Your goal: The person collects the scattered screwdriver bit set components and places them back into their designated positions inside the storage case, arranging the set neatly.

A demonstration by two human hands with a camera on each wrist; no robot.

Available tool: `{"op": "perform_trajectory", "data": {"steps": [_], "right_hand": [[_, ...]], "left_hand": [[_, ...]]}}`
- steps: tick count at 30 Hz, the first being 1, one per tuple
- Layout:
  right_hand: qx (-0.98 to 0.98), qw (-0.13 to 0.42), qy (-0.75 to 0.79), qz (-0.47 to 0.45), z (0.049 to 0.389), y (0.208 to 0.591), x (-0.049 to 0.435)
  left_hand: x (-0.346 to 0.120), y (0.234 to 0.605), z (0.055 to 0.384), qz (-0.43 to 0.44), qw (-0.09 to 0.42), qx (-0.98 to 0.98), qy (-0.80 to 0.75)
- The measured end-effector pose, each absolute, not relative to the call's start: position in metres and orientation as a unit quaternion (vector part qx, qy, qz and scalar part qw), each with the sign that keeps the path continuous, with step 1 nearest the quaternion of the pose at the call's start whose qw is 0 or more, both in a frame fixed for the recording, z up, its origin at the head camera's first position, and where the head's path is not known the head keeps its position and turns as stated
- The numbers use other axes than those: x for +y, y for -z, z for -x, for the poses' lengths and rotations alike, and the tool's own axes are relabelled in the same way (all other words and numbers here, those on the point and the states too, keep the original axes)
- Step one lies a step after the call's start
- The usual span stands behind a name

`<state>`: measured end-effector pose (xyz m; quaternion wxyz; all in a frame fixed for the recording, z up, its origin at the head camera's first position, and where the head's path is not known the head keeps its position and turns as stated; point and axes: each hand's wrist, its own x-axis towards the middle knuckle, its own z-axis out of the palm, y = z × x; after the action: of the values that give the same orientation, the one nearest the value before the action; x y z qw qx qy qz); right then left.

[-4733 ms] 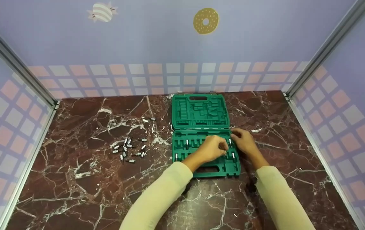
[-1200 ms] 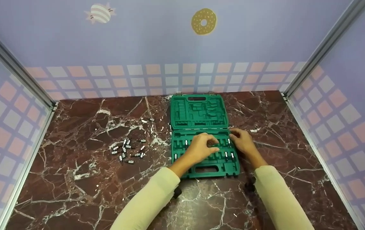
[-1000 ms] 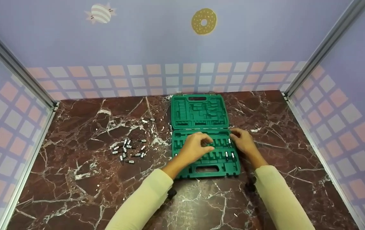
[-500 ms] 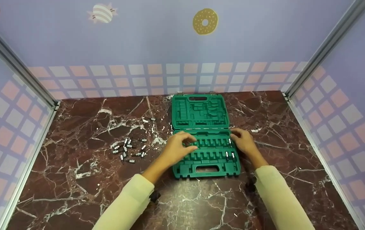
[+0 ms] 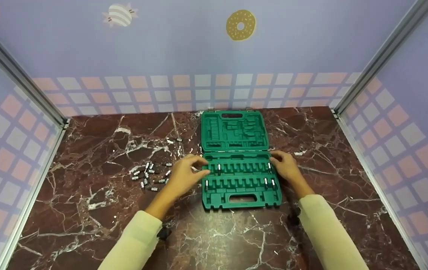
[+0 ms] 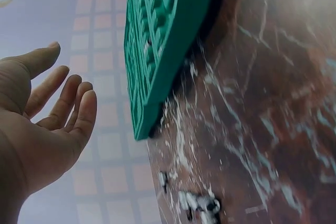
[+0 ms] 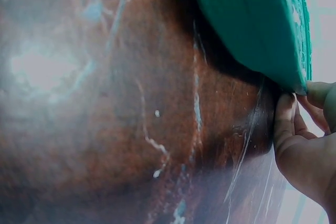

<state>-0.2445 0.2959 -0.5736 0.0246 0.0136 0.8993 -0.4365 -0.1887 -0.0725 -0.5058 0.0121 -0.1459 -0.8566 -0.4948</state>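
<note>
A green plastic tool case lies open on the table, its lid folded back. My left hand hovers by the case's left edge, thumb and fingers parted and nothing between them; the left wrist view shows the same bare left hand. At the right edge, my right hand holds the case by its rim, and in the right wrist view the right hand's thumb and fingers meet at the case's corner. Several chrome bit sockets stand in the slots, among them a bit socket in the front row.
Several loose bit sockets lie scattered on the marbled table left of the case, partly behind my left hand. A single bit socket sits farther back. Patterned panels enclose the back and sides.
My left hand has moved left from the case's right part to its left edge. A second bit socket now stands beside the one at the front row's right end. The right hand has stayed.
</note>
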Motion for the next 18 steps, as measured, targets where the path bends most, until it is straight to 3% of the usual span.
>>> {"op": "perform_trajectory", "data": {"steps": [4,11,18], "right_hand": [[0.899,0.025,0.437,-0.012,0.243,0.574,0.296],[0.899,0.021,0.437,-0.013,0.244,0.575,0.295],[0.899,0.019,0.438,-0.018,0.245,0.575,0.296]], "left_hand": [[-0.087,0.508,0.189,0.123,0.018,-0.859,0.497],[-0.117,0.515,0.186,0.115,0.086,-0.877,0.458],[-0.144,0.525,0.182,0.086,0.103,-0.876,0.464]]}}
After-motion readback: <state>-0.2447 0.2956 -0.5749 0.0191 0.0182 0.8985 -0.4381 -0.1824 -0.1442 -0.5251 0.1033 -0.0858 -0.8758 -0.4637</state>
